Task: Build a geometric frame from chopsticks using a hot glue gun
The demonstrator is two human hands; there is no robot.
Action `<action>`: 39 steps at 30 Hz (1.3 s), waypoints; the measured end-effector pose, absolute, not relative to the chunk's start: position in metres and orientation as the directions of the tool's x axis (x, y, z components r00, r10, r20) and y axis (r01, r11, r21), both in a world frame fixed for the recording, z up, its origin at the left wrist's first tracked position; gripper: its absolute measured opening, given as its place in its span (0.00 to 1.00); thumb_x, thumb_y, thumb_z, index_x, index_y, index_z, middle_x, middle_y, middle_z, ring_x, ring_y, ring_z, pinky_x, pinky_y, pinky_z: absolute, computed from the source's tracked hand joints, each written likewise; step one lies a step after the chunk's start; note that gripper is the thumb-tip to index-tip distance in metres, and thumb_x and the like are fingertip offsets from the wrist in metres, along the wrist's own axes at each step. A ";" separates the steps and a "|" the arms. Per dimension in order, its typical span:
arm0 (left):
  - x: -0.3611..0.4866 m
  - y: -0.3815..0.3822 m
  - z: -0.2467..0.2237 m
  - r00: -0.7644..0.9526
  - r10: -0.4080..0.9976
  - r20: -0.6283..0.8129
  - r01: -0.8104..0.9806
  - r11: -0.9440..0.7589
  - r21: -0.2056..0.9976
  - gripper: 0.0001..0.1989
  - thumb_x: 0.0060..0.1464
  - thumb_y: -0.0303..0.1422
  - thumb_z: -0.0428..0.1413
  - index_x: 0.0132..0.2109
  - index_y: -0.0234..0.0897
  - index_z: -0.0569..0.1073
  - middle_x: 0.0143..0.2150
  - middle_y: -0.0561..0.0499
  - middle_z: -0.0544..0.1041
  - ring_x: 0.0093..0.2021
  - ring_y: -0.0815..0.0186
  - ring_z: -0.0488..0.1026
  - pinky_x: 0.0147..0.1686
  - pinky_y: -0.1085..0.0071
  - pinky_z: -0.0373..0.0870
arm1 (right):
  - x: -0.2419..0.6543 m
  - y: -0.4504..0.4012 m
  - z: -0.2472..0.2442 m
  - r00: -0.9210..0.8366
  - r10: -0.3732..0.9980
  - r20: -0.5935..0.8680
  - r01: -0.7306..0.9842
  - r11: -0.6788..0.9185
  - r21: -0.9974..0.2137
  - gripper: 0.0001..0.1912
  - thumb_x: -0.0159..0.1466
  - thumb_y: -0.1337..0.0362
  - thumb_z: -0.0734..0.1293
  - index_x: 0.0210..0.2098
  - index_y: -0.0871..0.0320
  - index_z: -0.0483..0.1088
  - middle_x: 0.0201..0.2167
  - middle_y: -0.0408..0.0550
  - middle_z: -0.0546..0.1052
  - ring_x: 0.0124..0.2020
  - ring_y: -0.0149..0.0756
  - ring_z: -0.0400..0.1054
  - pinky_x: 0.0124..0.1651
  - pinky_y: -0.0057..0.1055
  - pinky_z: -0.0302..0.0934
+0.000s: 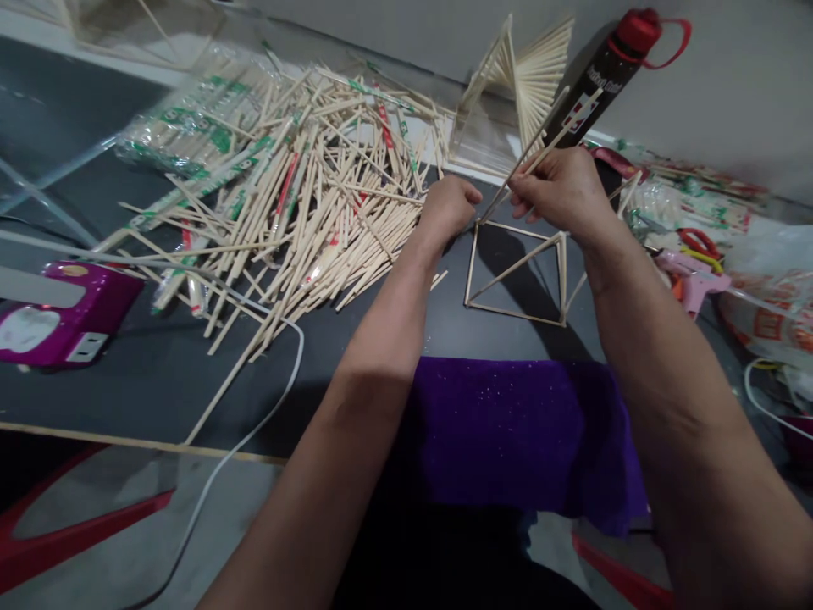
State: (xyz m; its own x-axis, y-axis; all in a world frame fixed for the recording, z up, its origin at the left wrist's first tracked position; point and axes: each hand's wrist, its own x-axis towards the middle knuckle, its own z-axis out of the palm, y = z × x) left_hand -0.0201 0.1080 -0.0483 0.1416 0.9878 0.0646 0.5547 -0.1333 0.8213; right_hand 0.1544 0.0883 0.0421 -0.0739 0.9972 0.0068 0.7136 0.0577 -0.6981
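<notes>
A square frame of wooden sticks (517, 315) with a diagonal stick lies on the dark table in front of my hands. My right hand (559, 191) pinches thin wooden sticks (572, 119) above the frame's far side, their lower ends near its far left corner. Just left of that corner is my left hand (450, 206), its fingers curled; what they hold, if anything, is hidden. Beside it spreads a big pile of loose wooden sticks (343, 203).
Behind stand a fanned stick model (539, 72) and a dark bottle with a red cap (600, 80). A pink glue gun (689, 273) lies right, a purple device (76, 313) left. A white cable (289, 381) crosses the table edge; purple cloth (514, 432) covers the near edge.
</notes>
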 end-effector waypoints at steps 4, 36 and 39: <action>-0.014 0.102 -0.042 0.176 0.983 0.059 0.594 -0.154 0.789 0.23 0.59 0.21 0.59 0.56 0.40 0.88 0.57 0.45 0.90 0.60 0.53 0.85 0.63 0.61 0.76 | 0.157 0.090 0.040 -0.101 0.995 0.012 0.697 0.079 -0.713 0.14 0.72 0.79 0.71 0.31 0.59 0.75 0.24 0.42 0.79 0.23 0.26 0.74 0.34 0.22 0.68; -0.019 0.094 -0.025 0.252 0.964 0.087 0.639 -0.234 0.733 0.17 0.56 0.27 0.63 0.50 0.38 0.91 0.53 0.45 0.91 0.58 0.48 0.83 0.63 0.56 0.75 | 0.153 0.100 0.023 -0.116 0.991 0.070 0.665 0.130 -0.735 0.13 0.64 0.81 0.71 0.29 0.58 0.78 0.19 0.39 0.77 0.23 0.30 0.74 0.27 0.20 0.66; -0.019 0.095 -0.025 0.234 0.968 0.094 0.655 -0.228 0.720 0.17 0.56 0.25 0.63 0.49 0.38 0.92 0.53 0.43 0.90 0.59 0.46 0.84 0.63 0.57 0.74 | 0.152 0.096 0.027 -0.127 0.991 0.044 0.663 0.118 -0.739 0.12 0.66 0.78 0.72 0.30 0.57 0.78 0.20 0.38 0.77 0.24 0.31 0.74 0.27 0.24 0.67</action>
State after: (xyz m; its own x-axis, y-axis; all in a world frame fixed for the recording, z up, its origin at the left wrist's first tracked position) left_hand -0.0187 0.0952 -0.0250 0.2343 0.9676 0.0936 0.6550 -0.2283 0.7203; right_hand 0.1524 0.0965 0.0266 -0.1266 0.9910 0.0443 0.6628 0.1177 -0.7395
